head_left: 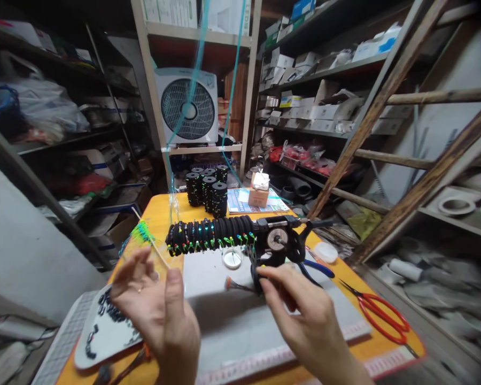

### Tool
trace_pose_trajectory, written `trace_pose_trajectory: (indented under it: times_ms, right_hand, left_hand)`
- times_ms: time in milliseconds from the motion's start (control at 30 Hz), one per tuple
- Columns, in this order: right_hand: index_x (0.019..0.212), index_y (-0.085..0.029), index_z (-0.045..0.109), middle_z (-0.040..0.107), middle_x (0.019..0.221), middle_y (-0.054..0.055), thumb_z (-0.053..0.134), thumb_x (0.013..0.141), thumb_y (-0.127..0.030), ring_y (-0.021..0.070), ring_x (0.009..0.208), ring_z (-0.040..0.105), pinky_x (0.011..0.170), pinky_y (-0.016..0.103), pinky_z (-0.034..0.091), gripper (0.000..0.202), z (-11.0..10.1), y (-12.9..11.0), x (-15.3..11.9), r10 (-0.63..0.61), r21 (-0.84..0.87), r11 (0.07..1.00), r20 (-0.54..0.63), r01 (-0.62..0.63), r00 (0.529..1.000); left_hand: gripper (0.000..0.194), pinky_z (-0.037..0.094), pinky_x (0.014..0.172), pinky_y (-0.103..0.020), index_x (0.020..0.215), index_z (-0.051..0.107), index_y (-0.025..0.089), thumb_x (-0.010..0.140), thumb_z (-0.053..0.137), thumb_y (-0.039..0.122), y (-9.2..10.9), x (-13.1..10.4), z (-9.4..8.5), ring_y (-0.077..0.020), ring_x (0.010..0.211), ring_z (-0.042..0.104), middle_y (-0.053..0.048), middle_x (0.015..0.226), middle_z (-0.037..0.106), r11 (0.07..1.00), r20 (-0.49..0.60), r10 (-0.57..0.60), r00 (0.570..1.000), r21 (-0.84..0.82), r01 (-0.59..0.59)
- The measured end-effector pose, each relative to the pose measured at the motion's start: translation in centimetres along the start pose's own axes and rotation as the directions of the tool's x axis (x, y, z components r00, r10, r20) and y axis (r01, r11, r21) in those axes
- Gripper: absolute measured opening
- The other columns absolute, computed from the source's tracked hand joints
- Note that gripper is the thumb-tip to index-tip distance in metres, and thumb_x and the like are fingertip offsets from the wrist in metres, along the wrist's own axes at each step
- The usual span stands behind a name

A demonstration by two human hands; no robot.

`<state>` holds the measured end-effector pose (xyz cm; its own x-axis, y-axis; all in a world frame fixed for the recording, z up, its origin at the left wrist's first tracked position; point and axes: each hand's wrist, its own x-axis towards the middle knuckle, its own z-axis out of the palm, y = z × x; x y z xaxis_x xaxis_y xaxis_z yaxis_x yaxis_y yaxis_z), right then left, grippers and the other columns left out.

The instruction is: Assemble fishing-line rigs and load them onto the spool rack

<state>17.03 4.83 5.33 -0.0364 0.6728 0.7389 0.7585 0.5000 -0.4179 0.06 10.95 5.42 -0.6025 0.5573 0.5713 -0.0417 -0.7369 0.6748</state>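
My left hand (160, 315) is held palm up over the left of the table, its fingers apart; a tiny shiny speck shows on the palm, too small to name. My right hand (304, 310) has thumb and index finger pinched together beside the black handle of a clamp-like winding device (294, 232). Whatever lies in that pinch I cannot make out. From the device a row of black ridged foam spools (212, 234) reaches left, with small green, red and blue beads along its lower side. Beneath the row lies a small round white dish (232, 260).
A white tray (84, 350) of small black pieces lies at left. Red-handled scissors (385, 315) and blue-handled pliers (320, 267) lie right. Stacked black spools (207, 192) and a small cardboard box (258, 196) stand behind. A wooden ladder (385, 96) leans at right; teal strands (234, 69) hang ahead.
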Motion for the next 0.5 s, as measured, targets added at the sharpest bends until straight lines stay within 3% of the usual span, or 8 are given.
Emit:
trace_pose_trajectory:
  times_ms: [33, 100, 167, 300, 400, 467, 500]
  right_hand:
    - [0.108, -0.019, 0.062, 0.064, 0.081, 0.002, 0.055, 0.093, -0.010, 0.0140, 0.066, 0.059, 0.060, 0.025, 0.046, 0.019, -0.8, 0.3, 0.2, -0.013, -0.011, 1.000, -0.033, 0.013, 0.999]
    - [0.109, -0.020, 0.062, 0.063, 0.084, 0.003, 0.056, 0.093, -0.009, 0.0132, 0.064, 0.056, 0.060, 0.025, 0.046, 0.020, -2.2, 0.8, 0.7, -0.032, -0.033, 0.999, -0.081, 0.030, 0.996]
    - [0.109, -0.020, 0.062, 0.063, 0.087, 0.003, 0.056, 0.093, -0.009, 0.0130, 0.063, 0.054, 0.060, 0.026, 0.046, 0.021, -3.2, 1.2, 1.2, -0.042, -0.046, 0.998, -0.102, 0.037, 0.994]
    - [0.110, -0.021, 0.062, 0.063, 0.090, 0.004, 0.055, 0.093, -0.009, 0.0148, 0.072, 0.059, 0.065, 0.027, 0.050, 0.022, -4.2, 1.7, 1.7, -0.053, -0.016, 0.999, -0.101, 0.052, 0.993]
    - [0.112, -0.020, 0.061, 0.065, 0.098, 0.006, 0.054, 0.093, -0.008, 0.0180, 0.087, 0.063, 0.077, 0.031, 0.052, 0.024, -4.4, 2.2, 2.2, -0.087, -0.017, 0.996, -0.092, 0.085, 0.992]
    - [0.113, -0.020, 0.060, 0.066, 0.103, 0.008, 0.051, 0.094, -0.007, 0.0201, 0.094, 0.063, 0.082, 0.034, 0.052, 0.025, -4.4, 2.6, 2.7, -0.117, -0.036, 0.993, -0.063, 0.115, 0.991]
    - [0.114, -0.020, 0.059, 0.066, 0.104, 0.008, 0.050, 0.094, -0.006, 0.0211, 0.097, 0.062, 0.084, 0.036, 0.053, 0.026, -4.4, 2.8, 3.1, -0.136, -0.048, 0.990, -0.045, 0.133, 0.990]
  left_hand:
    - [0.040, 0.023, 0.119, -0.042, 0.120, 0.051, 0.030, 0.085, 0.069, 0.024, 0.2, -0.8, 0.2, -0.0197, 0.131, 0.046, -0.003, 0.131, 0.051, 0.971, -0.031, -0.219, 0.975, -0.108, 0.214]
    - [0.033, 0.027, 0.117, -0.039, 0.115, 0.051, 0.029, 0.087, 0.068, 0.032, 0.5, -2.4, 0.6, -0.0183, 0.129, 0.049, -0.003, 0.128, 0.055, 0.786, 0.030, -0.580, 0.814, -0.241, 0.569]
    - [0.033, 0.035, 0.112, -0.040, 0.117, 0.052, 0.027, 0.089, 0.066, 0.037, 0.6, -3.6, 1.4, -0.0202, 0.127, 0.053, -0.005, 0.123, 0.062, 0.618, 0.135, -0.740, 0.659, -0.253, 0.745]
    - [0.029, 0.046, 0.101, -0.039, 0.102, 0.061, 0.017, 0.086, 0.071, 0.038, 0.5, -4.5, 3.1, -0.0237, 0.109, 0.066, -0.009, 0.103, 0.073, 0.497, 0.332, -0.781, 0.529, -0.184, 0.848]
    - [0.031, 0.051, 0.092, -0.038, 0.096, 0.063, 0.014, 0.087, 0.068, 0.043, 0.7, -4.6, 4.0, -0.0214, 0.087, 0.072, -0.010, 0.103, 0.073, 0.429, 0.446, -0.775, 0.448, -0.149, 0.891]
    - [0.037, 0.055, 0.073, -0.034, 0.095, 0.064, 0.012, 0.090, 0.061, 0.049, 1.0, -4.8, 4.3, -0.0143, 0.063, 0.068, -0.011, 0.103, 0.072, 0.392, 0.515, -0.762, 0.393, -0.117, 0.913]
    - [0.040, 0.052, 0.059, -0.029, 0.094, 0.064, 0.011, 0.090, 0.059, 0.051, 1.2, -5.0, 4.3, -0.0089, 0.049, 0.058, -0.010, 0.098, 0.072, 0.379, 0.543, -0.755, 0.368, -0.097, 0.920]
